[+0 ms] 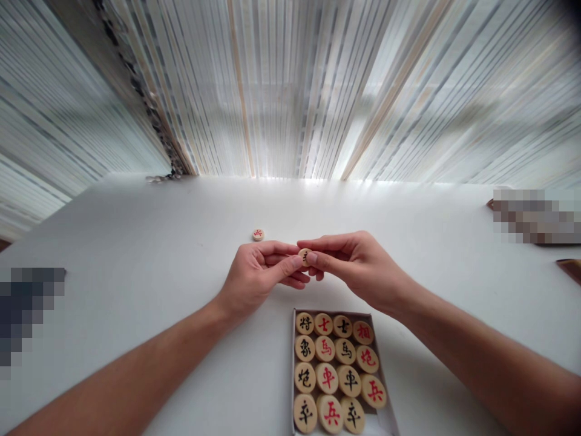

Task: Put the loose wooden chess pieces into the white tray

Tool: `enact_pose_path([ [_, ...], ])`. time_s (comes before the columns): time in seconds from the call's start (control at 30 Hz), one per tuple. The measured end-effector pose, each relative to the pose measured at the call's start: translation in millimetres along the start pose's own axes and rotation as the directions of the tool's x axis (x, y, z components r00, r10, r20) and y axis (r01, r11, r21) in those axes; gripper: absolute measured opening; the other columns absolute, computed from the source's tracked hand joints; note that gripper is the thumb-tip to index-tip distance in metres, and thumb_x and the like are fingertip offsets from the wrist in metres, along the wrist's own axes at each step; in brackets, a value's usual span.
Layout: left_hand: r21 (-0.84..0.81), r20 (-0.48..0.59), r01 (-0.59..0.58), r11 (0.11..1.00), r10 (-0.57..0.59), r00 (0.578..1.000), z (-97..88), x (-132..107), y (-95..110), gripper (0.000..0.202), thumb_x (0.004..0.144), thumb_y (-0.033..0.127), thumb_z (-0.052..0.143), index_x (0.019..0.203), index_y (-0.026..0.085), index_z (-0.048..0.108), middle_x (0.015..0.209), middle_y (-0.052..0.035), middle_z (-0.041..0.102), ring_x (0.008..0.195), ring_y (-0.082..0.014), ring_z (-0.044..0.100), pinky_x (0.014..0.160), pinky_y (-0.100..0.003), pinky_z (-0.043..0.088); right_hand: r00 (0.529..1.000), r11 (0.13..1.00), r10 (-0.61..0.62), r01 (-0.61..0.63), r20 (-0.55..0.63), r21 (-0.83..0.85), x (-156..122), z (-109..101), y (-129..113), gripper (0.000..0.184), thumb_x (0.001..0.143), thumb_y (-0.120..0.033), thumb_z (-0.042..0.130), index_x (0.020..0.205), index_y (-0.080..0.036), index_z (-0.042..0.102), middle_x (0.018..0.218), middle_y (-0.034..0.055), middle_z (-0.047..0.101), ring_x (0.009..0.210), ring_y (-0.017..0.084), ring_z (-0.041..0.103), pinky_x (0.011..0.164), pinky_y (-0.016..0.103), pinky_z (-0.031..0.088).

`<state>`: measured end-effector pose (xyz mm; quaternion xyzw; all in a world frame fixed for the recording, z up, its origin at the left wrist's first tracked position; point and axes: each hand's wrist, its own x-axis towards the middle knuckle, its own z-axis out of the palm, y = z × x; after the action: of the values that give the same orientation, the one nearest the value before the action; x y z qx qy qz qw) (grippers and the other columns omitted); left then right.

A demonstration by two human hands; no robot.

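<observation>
Both my hands meet above the white table and pinch one round wooden chess piece with a black character. My left hand grips it from the left with thumb and fingers curled. My right hand grips it from the right. Just below the hands lies an open white box filled with several wooden pieces marked in red and black. A single piece with a red character lies alone on the table beyond my left hand.
Striped curtains hang behind the table's far edge. A blurred dark object sits at the left edge. Another blurred object and a brown item lie at the right edge.
</observation>
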<state>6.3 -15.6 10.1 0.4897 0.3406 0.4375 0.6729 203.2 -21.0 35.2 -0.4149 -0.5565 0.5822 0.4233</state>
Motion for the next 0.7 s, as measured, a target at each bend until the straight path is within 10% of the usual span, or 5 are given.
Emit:
enact_pose_path([
  [0.27, 0.005, 0.003, 0.04, 0.999, -0.04, 0.999, 0.1, -1.6, 0.6, 0.028, 0.083, 0.032, 0.089, 0.092, 0.008, 0.078, 0.082, -0.0113, 0.083, 0.072, -0.0228, 0.082, 0.064, -0.027, 0.07, 0.993, 0.993, 0.104, -0.102, -0.047, 0.055, -0.1, 2.1, 1.2, 0.045, 0.054, -0.027, 0.103, 0.096, -0.017, 0.088, 0.073, 0.006, 0.079, 0.062, 0.015, 0.065, 0.06, 0.029, 0.056],
  [0.7, 0.044, -0.048, 0.024, 0.999, -0.022, 0.999, 2.0, -1.5, 1.8, 0.034, 0.083, 0.035, 0.088, 0.097, 0.006, 0.077, 0.085, -0.0145, 0.083, 0.071, -0.0246, 0.081, 0.066, -0.032, 0.07, 0.999, 0.998, 0.002, -0.005, 0.036, 0.059, 0.1, -2.7, 3.0, 0.033, 0.074, -0.037, 0.096, 0.101, -0.021, 0.088, 0.077, 0.0059, 0.08, 0.067, 0.014, 0.068, 0.067, 0.029, 0.059],
])
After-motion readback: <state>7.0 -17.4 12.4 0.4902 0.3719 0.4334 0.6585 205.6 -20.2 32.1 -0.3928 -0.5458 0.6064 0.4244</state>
